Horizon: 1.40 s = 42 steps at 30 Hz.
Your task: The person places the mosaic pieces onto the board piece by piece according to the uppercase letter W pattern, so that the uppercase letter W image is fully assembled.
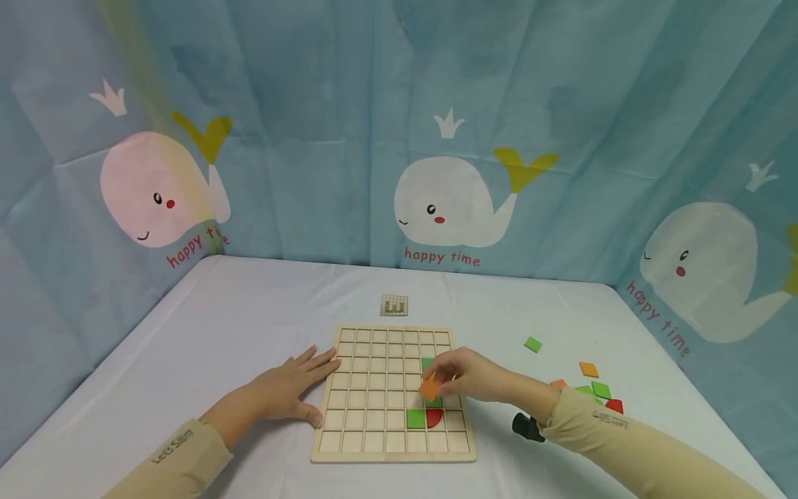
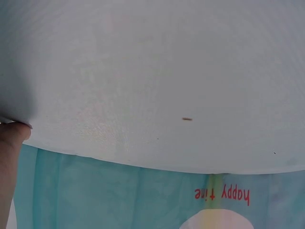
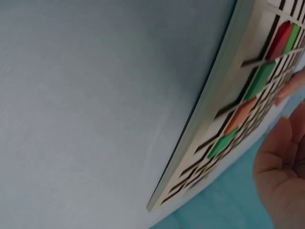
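Pale wooden board, right hand pinching an orange tile.
Left hand, fingers spread, touches the board's edge; right sleeve partly hides loose tiles.

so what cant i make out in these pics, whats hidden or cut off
Card: pattern details, too small in the head view.
Dark object: full shape, partly behind the right sleeve in the head view.
Orange piece: one or two overlapping, too small and partly covered by the right hand in the head view.
Left hand: most of it, cut off by the left edge, left wrist view.
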Motion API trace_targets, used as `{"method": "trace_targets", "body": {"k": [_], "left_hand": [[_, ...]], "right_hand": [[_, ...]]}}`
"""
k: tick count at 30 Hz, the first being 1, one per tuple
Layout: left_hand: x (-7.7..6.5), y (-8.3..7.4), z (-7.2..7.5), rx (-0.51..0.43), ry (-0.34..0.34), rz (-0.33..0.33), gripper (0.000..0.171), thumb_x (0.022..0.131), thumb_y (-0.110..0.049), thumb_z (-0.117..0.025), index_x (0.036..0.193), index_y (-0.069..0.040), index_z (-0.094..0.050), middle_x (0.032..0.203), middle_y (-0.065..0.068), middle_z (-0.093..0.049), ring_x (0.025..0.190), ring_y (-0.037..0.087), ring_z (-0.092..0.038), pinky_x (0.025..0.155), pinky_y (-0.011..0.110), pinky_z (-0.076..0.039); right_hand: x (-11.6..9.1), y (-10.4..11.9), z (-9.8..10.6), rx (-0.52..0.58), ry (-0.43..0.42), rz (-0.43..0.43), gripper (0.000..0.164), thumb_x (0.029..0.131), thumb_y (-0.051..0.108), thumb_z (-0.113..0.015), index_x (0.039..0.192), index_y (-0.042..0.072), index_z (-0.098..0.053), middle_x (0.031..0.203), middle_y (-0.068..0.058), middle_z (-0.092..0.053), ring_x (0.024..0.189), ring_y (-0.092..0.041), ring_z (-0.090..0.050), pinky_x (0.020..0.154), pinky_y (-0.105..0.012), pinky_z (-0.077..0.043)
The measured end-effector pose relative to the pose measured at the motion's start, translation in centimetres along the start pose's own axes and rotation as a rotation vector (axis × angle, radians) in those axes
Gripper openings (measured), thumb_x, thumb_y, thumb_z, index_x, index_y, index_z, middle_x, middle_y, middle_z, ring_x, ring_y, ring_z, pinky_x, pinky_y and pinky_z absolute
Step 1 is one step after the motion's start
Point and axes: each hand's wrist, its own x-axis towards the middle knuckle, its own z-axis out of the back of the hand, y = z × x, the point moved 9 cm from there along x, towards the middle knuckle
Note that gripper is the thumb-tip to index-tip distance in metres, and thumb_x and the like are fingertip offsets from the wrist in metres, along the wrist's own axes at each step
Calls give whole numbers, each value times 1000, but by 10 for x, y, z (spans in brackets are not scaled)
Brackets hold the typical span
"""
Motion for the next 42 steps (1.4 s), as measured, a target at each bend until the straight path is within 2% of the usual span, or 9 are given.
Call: {"method": "trace_targets", "body": {"k": [7, 16, 28, 36, 42], "left_hand": [[-1, -2, 0, -2, -6, -12, 103, 73, -64, -65, 151, -4, -33, 158, 15, -23, 142, 48, -15, 106, 68, -21], [-2, -4, 1, 1, 1, 3, 103, 72, -61, -68, 151, -5, -33, 159, 14, -22, 143, 46, -15, 107, 67, -21], [-1, -2, 1, 11, -7, 2, 103, 72, -64, -66, 151, -5, -33, 159, 15, -23, 142, 47, -15, 107, 67, -22], [-1, 1, 0, 9, -10, 0, 105, 71, -67, -64, 151, -6, -33, 159, 13, -22, 142, 47, -16, 107, 67, -22], [0, 2, -1, 3, -4, 8, 105, 71, -66, -64, 151, -7, -33, 159, 12, -22, 142, 47, -15, 107, 67, -22]], "right_hand": [[9, 8, -17, -11, 49, 58, 23, 85, -8, -67, 107, -5, -69, 84, -2, -64, 77, -6, -56, 70, -24, -52], [17, 8, -29, -29, 50, 11, 19, 84, -7, -70, 101, 1, -71, 82, 4, -61, 77, -5, -54, 70, -21, -51], [31, 7, -44, -51, 119, -25, 20, 85, -6, -70, 100, 6, -71, 82, 5, -62, 75, -4, -54, 69, -19, -49], [37, 14, -57, -110, 219, 26, 19, 85, -6, -69, 102, 4, -72, 77, 9, -57, 70, 1, -49, 67, -16, -46], [40, 12, -60, -160, 227, 10, 21, 84, -2, -73, 104, 6, -73, 82, 9, -56, 73, 1, -48, 69, -16, -46]]}}
